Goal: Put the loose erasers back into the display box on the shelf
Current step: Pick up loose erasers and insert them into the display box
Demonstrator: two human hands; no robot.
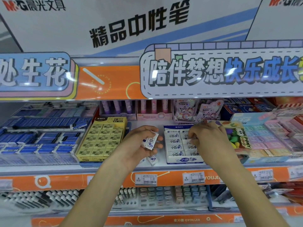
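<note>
Stationery shelf (164, 167): left hand (139, 141) fingers clasp white erasers (151, 140) left of the display box (182, 145); right hand (208, 138) fingers pinch an eraser inside it.

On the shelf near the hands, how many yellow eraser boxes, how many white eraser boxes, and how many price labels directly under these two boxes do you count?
Yellow eraser box: 1
White eraser box: 1
Price labels: 2
Total: 4

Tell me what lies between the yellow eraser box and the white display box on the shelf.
In the head view: the left hand holding white erasers, plus loose erasers on the shelf below it.
</note>
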